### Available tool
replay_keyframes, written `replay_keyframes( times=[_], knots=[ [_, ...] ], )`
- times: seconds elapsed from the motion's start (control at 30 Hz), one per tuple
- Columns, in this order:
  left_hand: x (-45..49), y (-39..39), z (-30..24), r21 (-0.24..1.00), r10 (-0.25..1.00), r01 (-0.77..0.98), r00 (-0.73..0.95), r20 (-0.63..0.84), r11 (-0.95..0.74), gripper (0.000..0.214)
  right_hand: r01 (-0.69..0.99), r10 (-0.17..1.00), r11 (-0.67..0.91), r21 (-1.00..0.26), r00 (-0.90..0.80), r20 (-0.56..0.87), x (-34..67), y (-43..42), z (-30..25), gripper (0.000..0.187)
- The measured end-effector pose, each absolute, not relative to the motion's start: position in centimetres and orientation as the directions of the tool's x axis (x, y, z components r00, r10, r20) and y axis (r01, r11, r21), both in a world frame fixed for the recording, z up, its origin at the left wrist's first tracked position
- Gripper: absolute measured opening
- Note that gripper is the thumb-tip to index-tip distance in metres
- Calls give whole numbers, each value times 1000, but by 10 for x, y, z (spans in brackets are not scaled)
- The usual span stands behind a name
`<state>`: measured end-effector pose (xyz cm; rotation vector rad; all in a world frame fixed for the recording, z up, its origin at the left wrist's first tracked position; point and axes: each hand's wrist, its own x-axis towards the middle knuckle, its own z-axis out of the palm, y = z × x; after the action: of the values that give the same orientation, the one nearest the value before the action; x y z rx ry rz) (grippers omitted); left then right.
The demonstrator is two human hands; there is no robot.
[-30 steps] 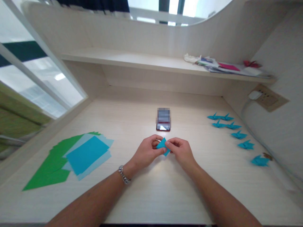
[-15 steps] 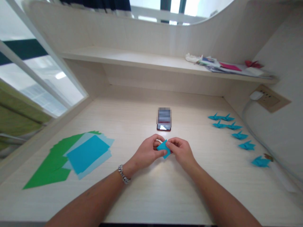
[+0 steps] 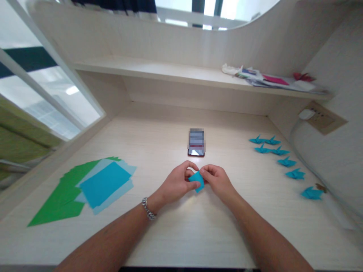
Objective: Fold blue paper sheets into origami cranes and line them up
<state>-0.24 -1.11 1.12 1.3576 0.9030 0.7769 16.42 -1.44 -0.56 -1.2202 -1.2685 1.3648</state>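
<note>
A small folded piece of blue paper (image 3: 197, 180) is held between both hands, just in front of a phone (image 3: 196, 142) lying on the desk. My left hand (image 3: 179, 180) pinches its left and lower side, the thumb lying across the front. With thumb and forefinger, my right hand (image 3: 217, 179) grips the upper right corner. The fingers behind the paper are partly hidden. Off to the right, several blue paper cranes (image 3: 286, 162) stand in a slanting line.
Sheets of blue paper (image 3: 106, 185) overlap green paper (image 3: 56, 202) on the left of the desk. Papers (image 3: 272, 80) lie on the shelf (image 3: 159, 71) at the back. A white cable (image 3: 293, 139) runs from the wall socket (image 3: 326, 118) down the right edge, beside the cranes.
The folded paper has turned slightly and sits a touch lower, its top point less raised. Both hands keep their grip in nearly the same place.
</note>
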Motion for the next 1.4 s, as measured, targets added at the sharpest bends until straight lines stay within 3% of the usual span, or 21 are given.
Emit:
replay_keyframes(
  times=[0.1, 0.2, 0.67, 1.23, 1.4],
  knots=[
    [-3, -10, 11, 996, 884, 45, 460, -86, 74, 39, 54, 993, -26, -998, -113, -32, 166, -14, -6, 19],
    [-3, -9, 11, 998, 902, 21, 425, -70, 67, 38, 35, 987, -62, -997, -149, -67, 166, -14, -5, 21],
    [-5, -5, 19, 995, 940, -46, 334, -68, 88, 39, 259, 983, 51, -965, -181, 3, 167, -18, 0, 24],
    [-10, -1, 17, 996, 955, -50, 290, -56, 73, 43, 249, 982, 67, -966, -190, 19, 167, -19, 5, 18],
    [-11, 3, 17, 998, 943, 10, 327, -62, 62, 22, 351, 969, 85, -933, -246, -4, 171, -20, 10, 16]
  ],
)
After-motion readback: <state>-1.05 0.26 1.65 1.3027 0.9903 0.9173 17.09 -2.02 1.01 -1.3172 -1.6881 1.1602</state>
